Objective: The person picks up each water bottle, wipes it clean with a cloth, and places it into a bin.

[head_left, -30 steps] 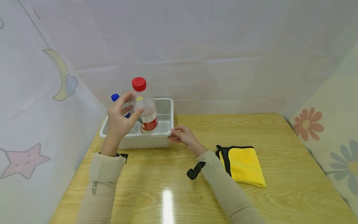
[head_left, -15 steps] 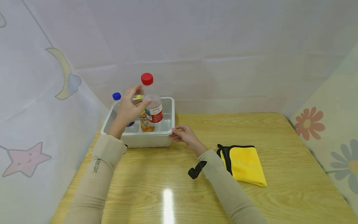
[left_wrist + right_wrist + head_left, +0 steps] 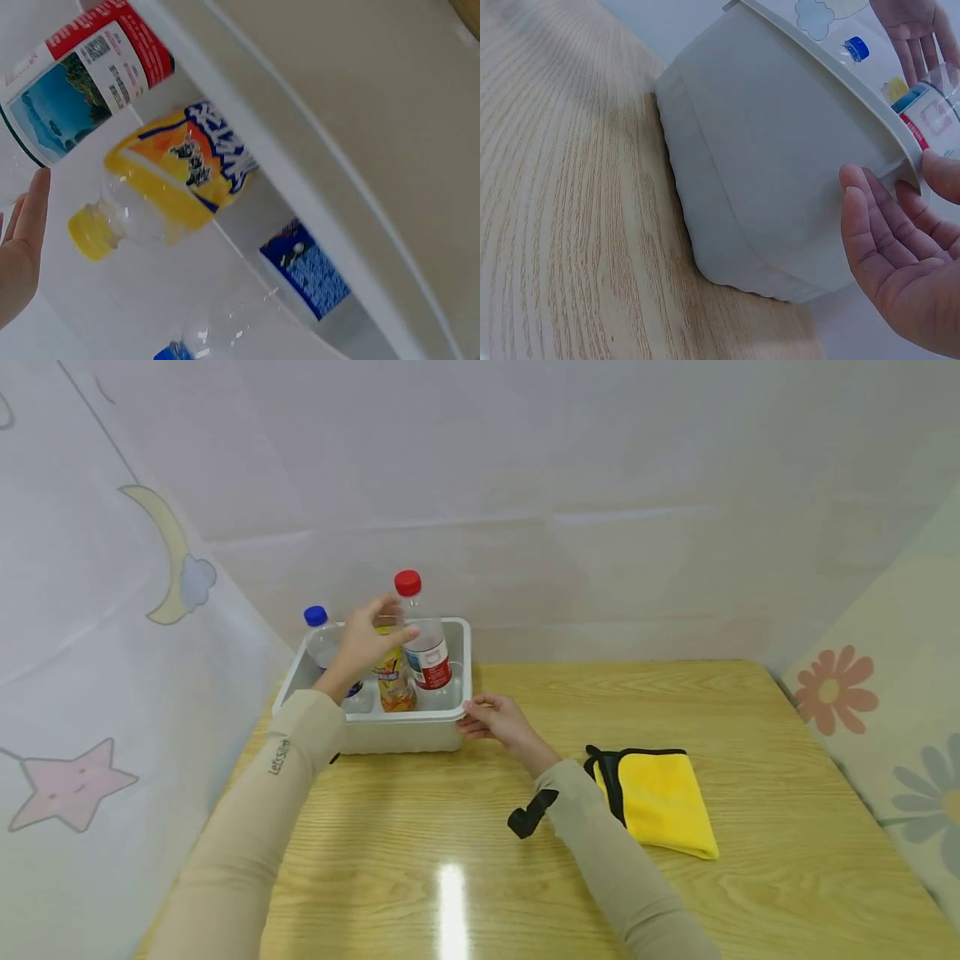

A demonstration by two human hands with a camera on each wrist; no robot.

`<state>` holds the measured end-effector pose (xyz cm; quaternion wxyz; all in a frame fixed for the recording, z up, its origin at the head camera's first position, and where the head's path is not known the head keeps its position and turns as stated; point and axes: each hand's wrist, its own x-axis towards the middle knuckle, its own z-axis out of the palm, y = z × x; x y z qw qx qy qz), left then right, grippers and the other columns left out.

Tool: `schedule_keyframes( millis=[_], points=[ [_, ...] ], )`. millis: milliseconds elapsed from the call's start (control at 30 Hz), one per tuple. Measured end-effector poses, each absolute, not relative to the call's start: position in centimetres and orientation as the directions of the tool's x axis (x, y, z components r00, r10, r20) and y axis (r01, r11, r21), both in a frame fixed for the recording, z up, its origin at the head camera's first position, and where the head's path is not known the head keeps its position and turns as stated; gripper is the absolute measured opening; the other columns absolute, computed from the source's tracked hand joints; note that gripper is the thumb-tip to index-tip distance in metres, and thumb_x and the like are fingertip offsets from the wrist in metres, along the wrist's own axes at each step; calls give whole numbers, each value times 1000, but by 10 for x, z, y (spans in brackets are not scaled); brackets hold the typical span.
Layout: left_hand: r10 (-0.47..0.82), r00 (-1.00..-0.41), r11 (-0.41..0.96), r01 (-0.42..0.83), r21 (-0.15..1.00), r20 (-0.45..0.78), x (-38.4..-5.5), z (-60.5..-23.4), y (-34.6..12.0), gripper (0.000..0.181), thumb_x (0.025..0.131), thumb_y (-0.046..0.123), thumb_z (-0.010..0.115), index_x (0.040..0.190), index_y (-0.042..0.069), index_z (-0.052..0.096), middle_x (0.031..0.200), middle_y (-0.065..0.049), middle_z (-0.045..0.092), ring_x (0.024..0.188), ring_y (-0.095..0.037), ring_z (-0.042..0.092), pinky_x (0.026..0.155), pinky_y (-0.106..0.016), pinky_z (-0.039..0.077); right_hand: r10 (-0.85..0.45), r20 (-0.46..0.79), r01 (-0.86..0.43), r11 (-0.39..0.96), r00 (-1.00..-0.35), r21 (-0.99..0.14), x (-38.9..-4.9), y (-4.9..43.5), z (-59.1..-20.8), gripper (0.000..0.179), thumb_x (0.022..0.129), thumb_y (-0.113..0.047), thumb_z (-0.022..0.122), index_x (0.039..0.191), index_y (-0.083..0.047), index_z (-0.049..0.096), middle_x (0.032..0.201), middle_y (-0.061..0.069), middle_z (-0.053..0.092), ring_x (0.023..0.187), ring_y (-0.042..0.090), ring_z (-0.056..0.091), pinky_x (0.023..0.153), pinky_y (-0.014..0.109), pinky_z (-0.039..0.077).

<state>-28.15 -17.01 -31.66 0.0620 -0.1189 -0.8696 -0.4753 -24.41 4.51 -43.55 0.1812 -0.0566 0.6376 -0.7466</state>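
My left hand (image 3: 360, 647) holds a clear plastic bottle (image 3: 431, 665) with a red cap and a red-and-white label, thumb and fingers about its upper part. The bottle is nearly upright inside a white plastic bin (image 3: 401, 738), at its right side. Whether its base touches the bin floor is hidden. With thumb and fingers, my right hand (image 3: 907, 262) pinches the bin's rim at the front right corner. Beside the red-capped bottle stands a yellow-capped drink bottle (image 3: 169, 176) with an orange-and-yellow label. A blue-capped bottle (image 3: 321, 639) is at the bin's left, partly behind my left arm.
The bin sits on a wood-grain table (image 3: 405, 843) near its back left. A folded yellow cloth (image 3: 663, 802) with black edging lies to the right, near my right forearm. White fabric walls (image 3: 637, 577) with printed shapes enclose the back and sides.
My left hand has carried the red-capped bottle to the right, over the bin and lower at its right side. This uncovers the yellow-capped bottle. My right hand stays on the rim.
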Motion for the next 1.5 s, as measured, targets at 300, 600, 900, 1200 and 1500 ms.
schedule_keyframes(
  millis=[300, 600, 900, 1200, 1500],
  points=[
    [137, -981, 579, 193, 792, 139, -286, -330, -151, 63, 79, 24, 72, 130, 1, 43, 128, -16, 49, 115, -29, 49, 96, -38, 42, -335, -136, 181, -107, -932, -978, -243, 46, -433, 16, 93, -10, 52, 98, 4, 55, 75, 8, 65, 65, 16, 64, 70, 37, 55],
    [174, -983, 633, 160, 758, 62, -294, -351, -148, 56, 83, 19, 68, 127, -3, 40, 128, -19, 46, 116, -32, 46, 97, -41, 40, -337, -133, 176, -101, -932, -979, -242, 47, -435, 17, 93, -9, 52, 99, 6, 54, 78, 10, 66, 66, 16, 65, 67, 34, 56],
    [197, -980, 660, 162, 734, 40, -297, -368, -143, 54, 85, 19, 65, 125, -6, 37, 126, -23, 45, 116, -35, 45, 98, -42, 39, -338, -125, 170, -105, -933, -980, -244, 48, -436, 19, 93, -11, 52, 99, 7, 55, 78, 10, 66, 66, 15, 65, 66, 31, 56],
    [160, -986, 673, 136, 727, 36, -296, -373, -147, 60, 87, 21, 63, 132, -4, 31, 130, -24, 42, 118, -35, 44, 99, -42, 38, -337, -125, 166, -96, -933, -981, -245, 45, -437, 17, 93, -10, 52, 100, 6, 55, 75, 7, 65, 65, 15, 64, 73, 41, 54],
    [176, -982, 701, 175, 692, 69, -294, -370, -144, 69, 87, 21, 63, 139, -2, 24, 130, -27, 42, 117, -36, 45, 97, -44, 40, -345, -130, 170, -87, -930, -982, -245, 46, -435, 20, 93, -11, 52, 101, 7, 55, 78, 9, 65, 66, 15, 64, 79, 47, 51]
  ],
)
